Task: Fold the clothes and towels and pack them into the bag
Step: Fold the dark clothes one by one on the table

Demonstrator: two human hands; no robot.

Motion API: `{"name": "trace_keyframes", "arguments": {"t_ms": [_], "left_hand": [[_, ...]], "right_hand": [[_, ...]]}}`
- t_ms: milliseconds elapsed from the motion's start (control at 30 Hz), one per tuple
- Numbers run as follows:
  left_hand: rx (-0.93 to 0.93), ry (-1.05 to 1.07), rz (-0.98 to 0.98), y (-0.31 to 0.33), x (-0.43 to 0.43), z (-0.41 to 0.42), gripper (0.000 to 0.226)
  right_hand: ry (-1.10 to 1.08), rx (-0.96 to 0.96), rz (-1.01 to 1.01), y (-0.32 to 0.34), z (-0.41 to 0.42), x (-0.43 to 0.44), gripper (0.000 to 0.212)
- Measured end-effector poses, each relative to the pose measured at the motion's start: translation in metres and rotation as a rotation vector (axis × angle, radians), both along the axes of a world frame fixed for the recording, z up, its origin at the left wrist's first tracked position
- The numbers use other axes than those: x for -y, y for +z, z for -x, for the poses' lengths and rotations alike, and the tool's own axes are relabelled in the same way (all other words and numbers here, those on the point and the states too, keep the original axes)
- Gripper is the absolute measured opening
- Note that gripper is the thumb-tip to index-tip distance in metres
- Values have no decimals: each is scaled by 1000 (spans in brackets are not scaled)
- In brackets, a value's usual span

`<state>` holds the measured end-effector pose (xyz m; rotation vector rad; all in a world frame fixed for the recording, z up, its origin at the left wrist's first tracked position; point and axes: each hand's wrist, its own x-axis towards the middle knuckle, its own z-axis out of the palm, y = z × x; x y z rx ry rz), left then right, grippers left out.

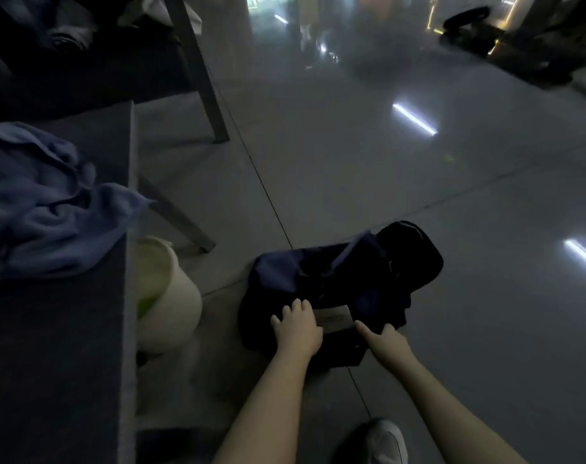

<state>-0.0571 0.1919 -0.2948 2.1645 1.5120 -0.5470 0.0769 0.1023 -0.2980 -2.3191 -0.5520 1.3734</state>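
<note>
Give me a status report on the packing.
Left hand and right hand grip bag on floor. Blue cloth crumpled on table. White bucket beside bag, apart.

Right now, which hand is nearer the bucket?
Left. The left hand is on the bag's near end, on the side toward the bucket; the right hand is on the bag too, farther from the bucket, beyond the pale tag.
</note>
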Motion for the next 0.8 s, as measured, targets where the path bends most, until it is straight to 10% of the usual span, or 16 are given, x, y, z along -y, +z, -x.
{"name": "trace_keyframes", "arguments": {"t_ms": [200, 467, 800], "left_hand": [[-50, 25, -75, -38, -37, -2, 50], [-125, -59, -181, -70, -73, 11, 57], [-184, -163, -258, -86, -73, 15, 39]], "right_hand": [[-300, -204, -55, -32, 7, -25, 104], [-299, -134, -213, -58, 0, -33, 30], [-291, -140, -224, -71, -20, -10, 21]]}}
